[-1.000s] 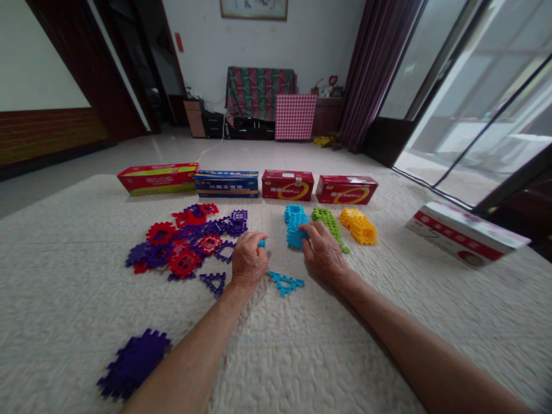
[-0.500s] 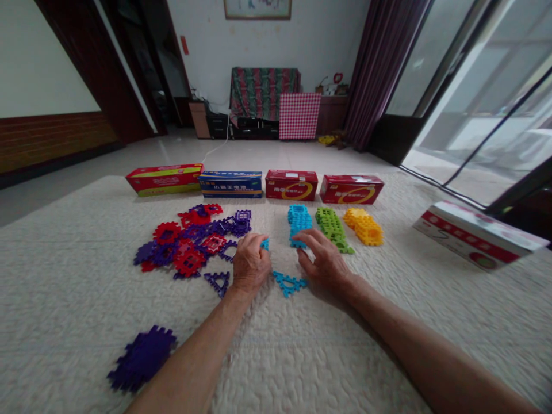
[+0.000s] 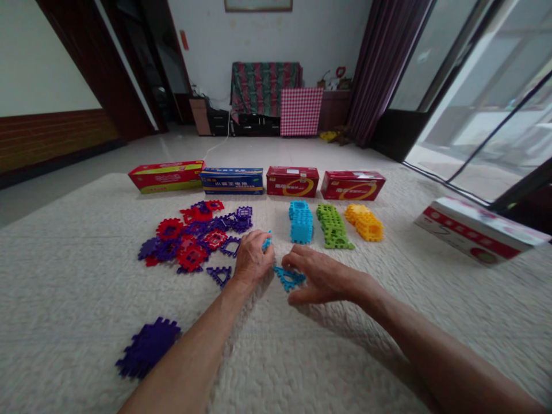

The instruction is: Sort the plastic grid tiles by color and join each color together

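My left hand [image 3: 251, 259] is curled on a small blue plastic piece [image 3: 267, 242], which peeks out past its fingers. My right hand [image 3: 317, 276] reaches over a blue triangle piece [image 3: 288, 278] lying on the quilted white mat [image 3: 302, 356]; its fingers and thumb are apart on either side of the triangle, touching or just above it. Behind the hands stand a blue block stack [image 3: 301, 222], a green block stack [image 3: 333, 226] and a yellow block stack [image 3: 364, 223].
A heap of red and purple flat pieces [image 3: 194, 238] lies to the left, a purple triangle [image 3: 218, 274] beside my left wrist, a purple stack [image 3: 149, 346] near the front left. Several boxes [image 3: 292, 181] line the mat's far edge; another box [image 3: 474, 229] lies at the right.
My right hand has left the blue block stack and come back toward me, over the blue triangle. My left hand has stayed closed on its blue piece.
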`<act>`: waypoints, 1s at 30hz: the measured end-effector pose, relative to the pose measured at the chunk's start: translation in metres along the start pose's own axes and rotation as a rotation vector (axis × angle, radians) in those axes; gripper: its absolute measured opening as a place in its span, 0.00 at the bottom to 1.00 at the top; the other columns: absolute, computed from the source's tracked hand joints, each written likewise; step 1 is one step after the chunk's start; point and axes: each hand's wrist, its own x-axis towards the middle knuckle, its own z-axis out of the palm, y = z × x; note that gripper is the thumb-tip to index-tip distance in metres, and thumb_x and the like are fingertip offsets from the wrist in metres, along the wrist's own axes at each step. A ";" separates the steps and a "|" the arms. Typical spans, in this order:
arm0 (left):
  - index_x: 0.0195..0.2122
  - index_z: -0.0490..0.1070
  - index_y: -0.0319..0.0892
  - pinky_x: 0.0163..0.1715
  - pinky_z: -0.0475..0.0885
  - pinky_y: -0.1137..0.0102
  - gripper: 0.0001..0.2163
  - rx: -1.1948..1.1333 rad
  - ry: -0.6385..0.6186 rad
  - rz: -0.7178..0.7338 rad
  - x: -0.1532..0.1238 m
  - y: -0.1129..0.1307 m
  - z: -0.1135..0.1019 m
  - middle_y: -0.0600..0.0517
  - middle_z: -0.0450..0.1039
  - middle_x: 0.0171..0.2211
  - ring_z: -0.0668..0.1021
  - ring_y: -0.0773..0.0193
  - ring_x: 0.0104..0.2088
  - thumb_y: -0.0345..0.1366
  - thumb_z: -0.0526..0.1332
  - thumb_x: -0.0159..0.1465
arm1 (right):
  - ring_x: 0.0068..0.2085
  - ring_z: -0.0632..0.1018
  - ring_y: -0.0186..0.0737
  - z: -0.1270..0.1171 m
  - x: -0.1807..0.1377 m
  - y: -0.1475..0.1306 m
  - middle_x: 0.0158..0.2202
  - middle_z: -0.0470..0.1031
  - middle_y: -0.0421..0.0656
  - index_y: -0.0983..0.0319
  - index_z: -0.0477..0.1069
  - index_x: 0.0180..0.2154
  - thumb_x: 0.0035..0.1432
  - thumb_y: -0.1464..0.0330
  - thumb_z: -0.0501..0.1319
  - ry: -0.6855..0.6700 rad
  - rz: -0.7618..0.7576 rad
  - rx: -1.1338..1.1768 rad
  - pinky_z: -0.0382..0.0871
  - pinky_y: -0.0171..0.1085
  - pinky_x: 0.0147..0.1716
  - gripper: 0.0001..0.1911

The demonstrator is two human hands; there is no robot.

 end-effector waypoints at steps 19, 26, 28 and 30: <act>0.37 0.75 0.41 0.46 0.68 0.63 0.09 0.108 -0.120 0.084 0.001 0.005 -0.006 0.47 0.77 0.39 0.75 0.57 0.41 0.34 0.55 0.64 | 0.30 0.74 0.35 0.016 0.012 0.042 0.35 0.75 0.45 0.63 0.72 0.43 0.61 0.71 0.58 0.483 0.071 0.002 0.66 0.33 0.33 0.09; 0.37 0.76 0.41 0.46 0.67 0.63 0.08 0.121 -0.128 0.072 0.001 0.004 -0.005 0.47 0.76 0.39 0.74 0.57 0.42 0.33 0.57 0.63 | 0.33 0.74 0.37 0.017 0.011 0.048 0.35 0.74 0.43 0.62 0.69 0.46 0.60 0.72 0.59 0.476 0.128 -0.121 0.65 0.34 0.34 0.11; 0.37 0.76 0.41 0.46 0.67 0.63 0.08 0.121 -0.127 0.069 0.001 0.005 -0.005 0.47 0.76 0.40 0.74 0.57 0.42 0.33 0.57 0.63 | 0.34 0.74 0.37 0.017 0.010 0.049 0.36 0.74 0.44 0.61 0.69 0.45 0.61 0.71 0.58 0.463 0.125 -0.172 0.65 0.33 0.34 0.10; 0.37 0.76 0.41 0.46 0.67 0.63 0.08 0.121 -0.125 0.067 0.001 0.005 -0.005 0.47 0.76 0.39 0.74 0.57 0.41 0.33 0.57 0.63 | 0.35 0.74 0.38 0.016 0.009 0.049 0.38 0.74 0.44 0.60 0.69 0.45 0.62 0.70 0.58 0.458 0.129 -0.225 0.65 0.33 0.33 0.10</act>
